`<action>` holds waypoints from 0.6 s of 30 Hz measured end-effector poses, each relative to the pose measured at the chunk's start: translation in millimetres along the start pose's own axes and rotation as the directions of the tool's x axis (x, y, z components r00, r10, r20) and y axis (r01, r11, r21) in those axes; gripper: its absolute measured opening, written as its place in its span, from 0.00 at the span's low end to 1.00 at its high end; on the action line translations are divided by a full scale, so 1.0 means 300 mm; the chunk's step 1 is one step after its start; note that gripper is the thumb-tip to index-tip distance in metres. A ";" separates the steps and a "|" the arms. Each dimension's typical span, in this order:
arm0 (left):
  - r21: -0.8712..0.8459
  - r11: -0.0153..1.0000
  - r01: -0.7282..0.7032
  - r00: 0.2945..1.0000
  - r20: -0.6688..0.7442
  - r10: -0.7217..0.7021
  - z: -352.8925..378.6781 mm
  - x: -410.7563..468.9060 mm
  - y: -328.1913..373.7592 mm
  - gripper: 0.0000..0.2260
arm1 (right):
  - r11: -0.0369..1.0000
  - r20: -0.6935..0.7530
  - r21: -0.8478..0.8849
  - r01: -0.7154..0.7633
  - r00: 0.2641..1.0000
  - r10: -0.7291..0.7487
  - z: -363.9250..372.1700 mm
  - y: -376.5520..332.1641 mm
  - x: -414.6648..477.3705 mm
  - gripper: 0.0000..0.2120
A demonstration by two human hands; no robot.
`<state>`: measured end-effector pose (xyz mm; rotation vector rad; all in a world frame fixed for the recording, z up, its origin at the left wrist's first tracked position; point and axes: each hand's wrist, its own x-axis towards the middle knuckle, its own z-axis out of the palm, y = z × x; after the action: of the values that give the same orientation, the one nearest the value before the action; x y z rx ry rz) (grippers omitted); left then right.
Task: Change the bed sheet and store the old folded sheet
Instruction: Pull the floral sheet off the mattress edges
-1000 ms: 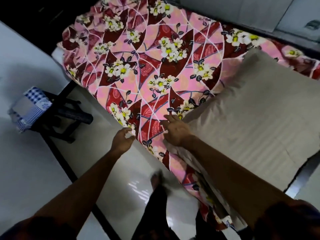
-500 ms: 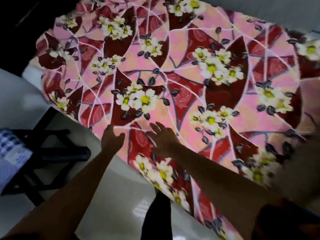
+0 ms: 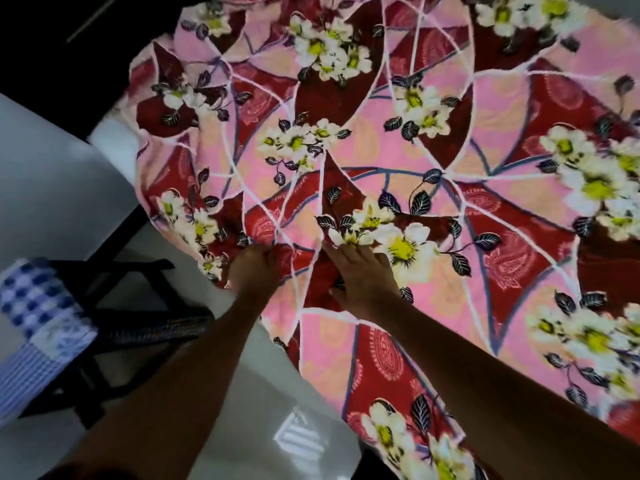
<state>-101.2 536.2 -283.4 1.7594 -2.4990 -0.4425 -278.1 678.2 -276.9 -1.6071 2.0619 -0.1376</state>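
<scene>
A pink and red floral bed sheet (image 3: 415, 168) covers the bed and fills most of the view. Its left edge hangs over the mattress side. My left hand (image 3: 254, 270) grips a bunch of the sheet near that edge, fingers curled into the cloth. Just to its right, my right hand (image 3: 363, 277) lies on the sheet with the fingers bent and a fold of cloth gathered under them. Creases run out from both hands.
A black stool or rack (image 3: 114, 306) stands on the white floor (image 3: 52, 174) left of the bed, with a blue checked cloth (image 3: 31, 327) draped on it. Dark space lies beyond the bed's far left corner.
Both hands have moved left along the bed edge, away from the grey pillow, which has left the view. The left hand has closed on the sheet and the cloth has bunched.
</scene>
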 end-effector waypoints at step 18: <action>-0.668 0.684 -0.294 0.790 0.233 0.567 0.158 -0.702 0.822 0.16 | 0.966 0.055 -0.021 -0.256 0.965 0.257 -0.253 0.549 -0.641 0.18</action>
<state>-262.8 817.9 -238.9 0.8246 -2.4754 -1.5097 -425.7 887.5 -210.8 -1.3197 2.2076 0.0144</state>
